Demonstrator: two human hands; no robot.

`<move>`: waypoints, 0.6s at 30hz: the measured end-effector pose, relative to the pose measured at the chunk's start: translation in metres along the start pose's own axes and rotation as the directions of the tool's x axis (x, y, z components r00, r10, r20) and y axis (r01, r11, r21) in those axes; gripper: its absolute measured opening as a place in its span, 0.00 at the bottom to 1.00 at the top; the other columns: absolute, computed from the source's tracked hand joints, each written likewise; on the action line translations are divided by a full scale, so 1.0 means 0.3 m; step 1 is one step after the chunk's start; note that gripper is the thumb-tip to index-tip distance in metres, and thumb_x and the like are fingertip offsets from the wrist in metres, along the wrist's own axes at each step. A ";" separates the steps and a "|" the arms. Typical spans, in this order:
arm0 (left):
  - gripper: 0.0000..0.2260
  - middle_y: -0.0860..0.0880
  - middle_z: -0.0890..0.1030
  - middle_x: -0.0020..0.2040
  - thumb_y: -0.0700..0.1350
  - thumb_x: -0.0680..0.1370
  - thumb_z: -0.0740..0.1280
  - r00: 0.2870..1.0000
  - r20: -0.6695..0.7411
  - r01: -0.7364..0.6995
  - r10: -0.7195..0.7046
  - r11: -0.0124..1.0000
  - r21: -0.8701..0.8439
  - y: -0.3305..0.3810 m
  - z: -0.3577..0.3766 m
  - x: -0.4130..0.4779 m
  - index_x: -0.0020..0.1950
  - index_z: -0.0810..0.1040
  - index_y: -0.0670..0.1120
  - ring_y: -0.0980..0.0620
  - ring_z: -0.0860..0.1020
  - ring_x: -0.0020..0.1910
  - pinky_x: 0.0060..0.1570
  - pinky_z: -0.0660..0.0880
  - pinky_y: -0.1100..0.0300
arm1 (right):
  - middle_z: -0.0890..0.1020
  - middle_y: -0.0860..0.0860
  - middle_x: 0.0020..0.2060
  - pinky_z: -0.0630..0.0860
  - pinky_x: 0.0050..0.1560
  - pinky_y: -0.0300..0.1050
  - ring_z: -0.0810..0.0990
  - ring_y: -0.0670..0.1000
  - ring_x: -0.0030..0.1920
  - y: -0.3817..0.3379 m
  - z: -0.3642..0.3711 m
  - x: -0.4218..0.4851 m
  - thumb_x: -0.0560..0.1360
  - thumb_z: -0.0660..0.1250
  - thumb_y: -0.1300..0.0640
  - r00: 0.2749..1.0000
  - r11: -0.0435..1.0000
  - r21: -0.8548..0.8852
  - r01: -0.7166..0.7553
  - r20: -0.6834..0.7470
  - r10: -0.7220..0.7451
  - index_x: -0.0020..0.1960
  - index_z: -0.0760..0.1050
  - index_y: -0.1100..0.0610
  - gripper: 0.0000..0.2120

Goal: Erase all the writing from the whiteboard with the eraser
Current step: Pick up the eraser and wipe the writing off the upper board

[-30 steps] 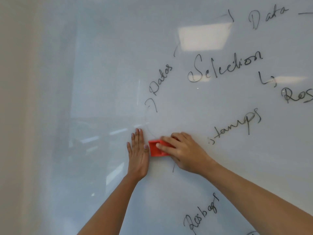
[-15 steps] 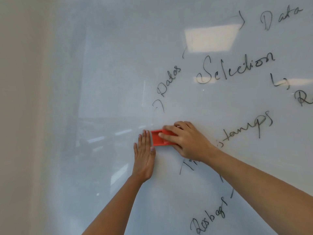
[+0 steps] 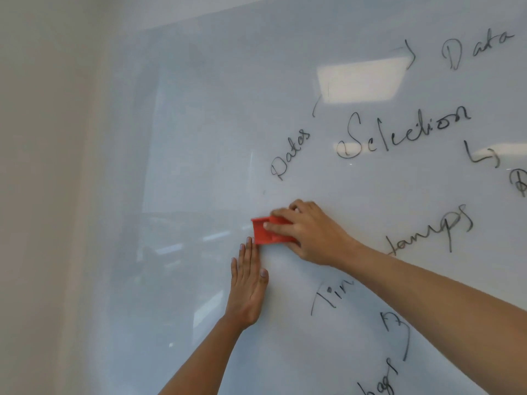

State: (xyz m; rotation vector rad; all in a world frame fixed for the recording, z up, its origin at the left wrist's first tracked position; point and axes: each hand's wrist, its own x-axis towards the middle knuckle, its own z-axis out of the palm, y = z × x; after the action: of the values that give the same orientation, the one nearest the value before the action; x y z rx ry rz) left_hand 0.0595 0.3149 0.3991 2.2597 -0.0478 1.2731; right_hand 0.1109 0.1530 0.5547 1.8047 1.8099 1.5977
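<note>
A glossy whiteboard (image 3: 199,138) fills the view, with black handwriting over its right half. My right hand (image 3: 312,233) presses a red eraser (image 3: 263,232) flat against the board, just below the word "Dates" (image 3: 291,152). My left hand (image 3: 248,283) lies flat on the board with fingers together, directly under the eraser, holding nothing. More writing stands around: "Selection" (image 3: 399,132), "Data" (image 3: 479,47), "stamps" (image 3: 433,226) partly hidden by my right forearm, "Tim" (image 3: 332,295) and some letters at the bottom edge.
A beige wall (image 3: 42,195) borders the board on the left. The board's top edge (image 3: 214,18) runs across the upper part of the view. A ceiling light reflection (image 3: 359,81) glares above "Selection".
My right hand has slid the eraser upward toward "Dates". The small arrow mark under "Dates" is gone. The view has tilted, so "Tim" now shows below my right hand.
</note>
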 end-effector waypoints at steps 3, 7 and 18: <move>0.38 0.58 0.33 0.78 0.73 0.72 0.28 1.000 0.018 -0.003 0.003 1.000 0.014 -0.009 -0.008 0.004 0.77 0.34 0.54 0.62 0.31 0.75 0.73 0.29 0.61 | 0.78 0.48 0.59 0.74 0.48 0.48 0.76 0.54 0.49 0.052 -0.049 -0.057 0.72 0.71 0.50 0.982 0.986 -0.016 0.167 0.091 -0.165 0.65 0.76 0.46 0.21; 0.39 0.58 0.31 0.77 0.73 0.71 0.27 1.000 0.023 -0.008 0.006 0.999 0.048 -0.004 -0.009 0.006 0.76 0.32 0.53 0.63 0.29 0.74 0.71 0.27 0.63 | 0.79 0.51 0.58 0.76 0.45 0.52 0.76 0.56 0.47 0.161 -0.112 0.030 0.71 0.73 0.52 0.993 0.985 -0.126 0.120 0.029 -0.117 0.65 0.77 0.49 0.22; 0.38 0.60 0.28 0.76 0.72 0.72 0.28 0.999 0.036 -0.027 0.023 0.995 0.091 -0.019 -0.010 0.005 0.77 0.32 0.52 0.60 0.30 0.75 0.72 0.28 0.61 | 0.80 0.49 0.55 0.74 0.43 0.48 0.76 0.54 0.47 0.098 -0.035 0.114 0.70 0.74 0.49 0.976 0.974 -0.076 0.214 0.061 -0.209 0.64 0.77 0.48 0.23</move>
State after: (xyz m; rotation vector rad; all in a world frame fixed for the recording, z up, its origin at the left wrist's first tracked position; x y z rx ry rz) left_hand 0.0597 0.3215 0.3990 2.3663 -0.0308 1.2732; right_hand 0.1131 0.1660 0.5992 1.5455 1.8150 1.5071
